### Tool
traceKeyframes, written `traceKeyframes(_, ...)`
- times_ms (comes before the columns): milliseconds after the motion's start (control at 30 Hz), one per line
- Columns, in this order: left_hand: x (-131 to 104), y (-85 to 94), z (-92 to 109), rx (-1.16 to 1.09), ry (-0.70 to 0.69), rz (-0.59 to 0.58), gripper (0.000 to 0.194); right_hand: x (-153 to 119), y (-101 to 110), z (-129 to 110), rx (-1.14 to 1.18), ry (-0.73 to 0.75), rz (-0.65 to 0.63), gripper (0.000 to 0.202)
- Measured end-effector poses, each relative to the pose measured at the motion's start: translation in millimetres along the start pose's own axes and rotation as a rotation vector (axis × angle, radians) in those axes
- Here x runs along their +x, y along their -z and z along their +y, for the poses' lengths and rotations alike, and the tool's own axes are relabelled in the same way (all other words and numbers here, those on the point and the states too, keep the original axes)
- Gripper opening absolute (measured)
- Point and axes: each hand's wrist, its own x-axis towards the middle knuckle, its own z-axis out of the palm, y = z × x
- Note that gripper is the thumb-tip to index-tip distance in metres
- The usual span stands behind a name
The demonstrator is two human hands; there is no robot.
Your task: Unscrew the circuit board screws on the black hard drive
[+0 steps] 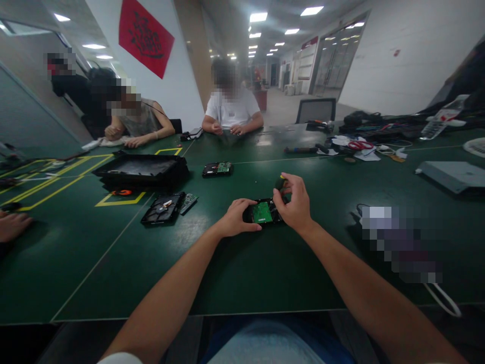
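Note:
A hard drive [263,212] lies on the green table in front of me, its green circuit board facing up. My left hand [240,217] grips its left end, thumb on the near edge and fingers on the far one. In my right hand [294,203] is a screwdriver [280,182], dark with a yellow end, held upright over the drive's right side. The screwdriver's tip is hidden behind my fingers. Left of my hands are an opened black drive case [162,208] and a loose circuit board [188,203]. Farther back sits a second hard drive [217,169].
A black tray [142,169] stands on the left. Cables and papers [359,146], a plastic bottle [443,119] and a grey box [452,177] occupy the right. A blurred-out object with a cord lies near my right forearm. Two people sit across the table; another person's hand [14,226] rests far left.

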Motion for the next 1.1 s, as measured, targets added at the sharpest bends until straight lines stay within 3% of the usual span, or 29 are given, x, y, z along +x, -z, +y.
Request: traceKeyframes(1100, -0.1, 1.8, 5.1, -0.015, 0.006, 0.01, 0.085, 1.1, 3.2, -2.2, 0.009, 0.011, -0.037, 0.049)
